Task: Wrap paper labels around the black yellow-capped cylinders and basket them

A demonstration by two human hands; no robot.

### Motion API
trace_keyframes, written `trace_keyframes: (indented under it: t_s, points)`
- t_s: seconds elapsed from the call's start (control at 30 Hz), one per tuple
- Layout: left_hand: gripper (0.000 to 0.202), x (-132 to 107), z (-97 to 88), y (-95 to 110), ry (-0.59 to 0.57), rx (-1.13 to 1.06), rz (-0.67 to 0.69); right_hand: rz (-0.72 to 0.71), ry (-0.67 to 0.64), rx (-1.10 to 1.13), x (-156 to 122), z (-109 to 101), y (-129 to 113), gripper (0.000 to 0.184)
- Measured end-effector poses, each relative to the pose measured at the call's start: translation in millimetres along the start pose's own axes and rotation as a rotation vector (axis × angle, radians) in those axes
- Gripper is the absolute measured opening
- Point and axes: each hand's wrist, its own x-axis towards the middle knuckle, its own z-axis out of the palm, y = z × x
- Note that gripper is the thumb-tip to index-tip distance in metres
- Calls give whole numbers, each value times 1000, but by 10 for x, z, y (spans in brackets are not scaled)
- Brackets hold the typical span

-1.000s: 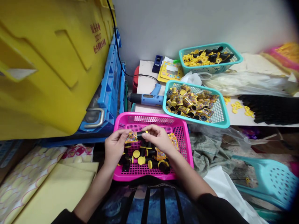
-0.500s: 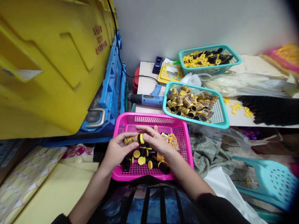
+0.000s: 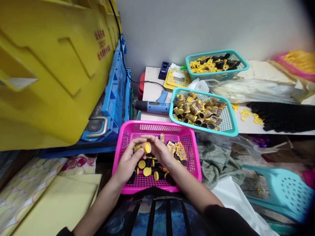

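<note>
Over the pink basket (image 3: 198,164), my left hand (image 3: 126,162) is closed around a small yellow-capped tube (image 3: 145,147) with a printed label sleeve. Its thumb presses on the near side, and the cap points right. My right hand (image 3: 162,154) is just right of the cap, fingers stretched out and slightly curved, the tips reaching behind the tube. Whether those tips touch it is hidden. In the basket below lie several black tubes with yellow caps (image 3: 147,171) and some flat printed label sleeves (image 3: 180,150).
A teal basket of labelled tubes (image 3: 235,126) stands beyond, with another teal basket (image 3: 242,67) of yellow and black parts behind. A blue heat gun (image 3: 157,107) lies on the white table. Yellow crate (image 3: 54,75) at left, teal stool (image 3: 290,190) at right.
The tube has tilted so its cap now faces more towards me. My right hand has drawn slightly off the cap to the right. The view has shifted a little.
</note>
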Motion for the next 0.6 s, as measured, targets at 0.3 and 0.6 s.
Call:
trace_keyframes:
  t_s: [0.3, 0.6]
  points:
    - [44, 20, 72, -1, -54, -26, -60, -409, 14, -894, -169, -24, -406, 39]
    - [43, 66, -6, 42, -21, 200, 38, -366, 994, -1658, -80, -887, -1387, 53]
